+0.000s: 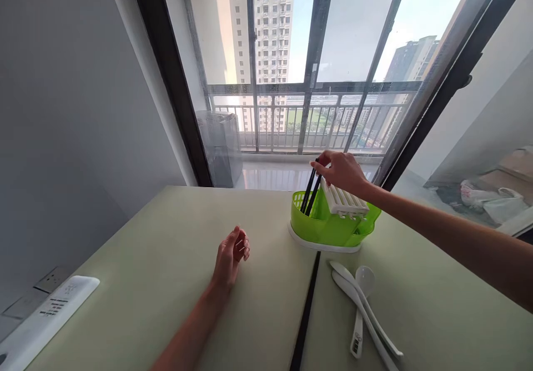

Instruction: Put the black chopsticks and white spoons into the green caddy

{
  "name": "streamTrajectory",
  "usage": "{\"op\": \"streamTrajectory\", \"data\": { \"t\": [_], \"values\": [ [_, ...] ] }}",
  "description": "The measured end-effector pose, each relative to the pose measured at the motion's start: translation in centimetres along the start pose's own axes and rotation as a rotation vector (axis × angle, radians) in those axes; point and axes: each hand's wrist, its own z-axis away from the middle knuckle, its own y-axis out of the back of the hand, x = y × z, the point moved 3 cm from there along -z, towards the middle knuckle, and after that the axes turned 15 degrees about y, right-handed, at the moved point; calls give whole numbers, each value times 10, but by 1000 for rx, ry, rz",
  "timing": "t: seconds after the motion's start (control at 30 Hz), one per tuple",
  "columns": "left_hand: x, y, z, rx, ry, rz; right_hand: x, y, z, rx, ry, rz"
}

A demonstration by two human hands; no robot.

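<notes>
My right hand (343,171) pinches the upper ends of black chopsticks (310,193); their lower ends are inside the left part of a green utensil holder (316,229). A white slatted rack (343,200) spans the holder's middle, just below that hand. On the table my left hand (231,254) rests on its side, fingers loosely curled and apart, nothing visible in it. In front of the holder lies another black chopstick (307,310). To its right, white long-handled utensils (370,318) overlap a white spoon (365,282) with a round bowl.
The pale green table (166,282) reaches the glass sliding doors (350,32) behind. At the left edge lies a white power strip or similar long device (58,315), near a wall socket (52,278). Bags (499,201) lie on the floor at far right.
</notes>
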Motion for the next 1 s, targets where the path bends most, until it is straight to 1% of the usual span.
{"op": "streamTrajectory", "data": {
  "t": [0.1, 0.17, 0.23, 0.3, 0.37, 0.4, 0.47, 0.5, 0.57, 0.63, 0.7, 0.8, 0.87, 1.0],
  "values": [
    [-1, 1, -2, -3, 8, 26, 3, 2, -1, 14, -3, 109],
    [-1, 1, -3, -5, 14, 46, 3, 6, 1, 51, 24, 181],
    [-2, 2, -4, -4, 14, 52, -4, 12, 7, 92, 89, 237],
    [-2, 1, -4, -5, 7, 40, -18, 19, 18, 86, 200, 241],
    [-2, 0, -4, -2, 2, 18, -38, 21, 35, -8, 364, 186],
    [-2, 0, -3, 1, -1, 5, -50, 20, 46, -101, 469, 156],
    [-1, -1, -3, 5, -9, -23, -74, 12, 74, -355, 729, 87],
    [-1, -2, -2, 6, -15, -37, -83, 6, 89, -479, 831, 75],
    [-1, -4, -1, 1, -24, -63, -92, -9, 117, -610, 927, 126],
    [0, -5, 0, -2, -29, -82, -92, -29, 141, -703, 974, 177],
    [1, -6, 1, 0, -30, -93, -87, -48, 160, -764, 1019, 223],
    [1, -6, 2, 4, -33, -100, -77, -68, 175, -791, 1051, 278],
    [2, -7, 2, -2, -37, -107, -73, -75, 177, -783, 1055, 297],
    [2, -7, 2, -12, -43, -116, -72, -79, 172, -766, 1071, 303]
  ]
}}
